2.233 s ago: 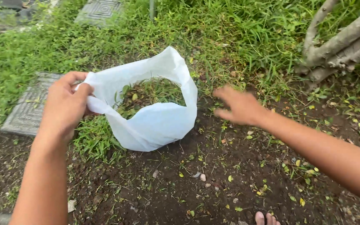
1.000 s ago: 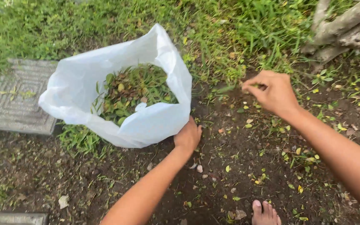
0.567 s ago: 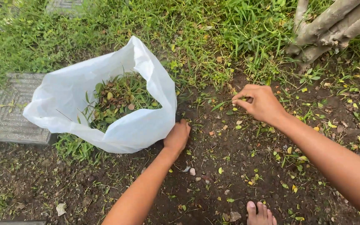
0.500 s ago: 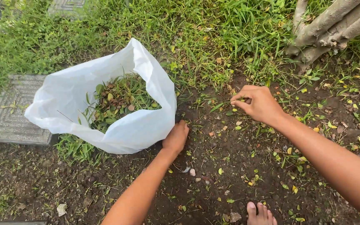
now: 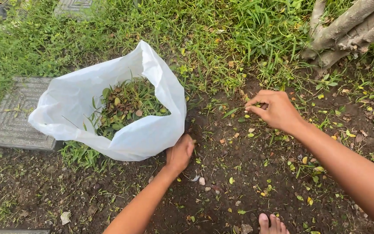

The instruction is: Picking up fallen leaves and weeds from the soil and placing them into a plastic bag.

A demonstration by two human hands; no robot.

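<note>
Fingers of the right hand (image 5: 277, 111) are drawn together at their tips, pinching a thin green blade of grass (image 5: 234, 112) that trails off toward nine o'clock over the dark soil (image 5: 221, 186). At seven o'clock from it, the left hand (image 5: 179, 152) rests low on the ground with its fingers curled in, knuckles just beside the lower right edge of the white plastic bag (image 5: 152, 134); whether it grips anything underneath cannot be told. That bag sits open-mouthed at ten o'clock from the left hand, holding a heap of green and brown leaves and grass clippings (image 5: 124, 106). A patterned concrete paver (image 5: 11, 117) lies at nine o'clock of the bag, touching its side. Pale tree roots (image 5: 343, 30) rise at one o'clock, and bare toes (image 5: 273, 223) show at the bottom edge.
</note>
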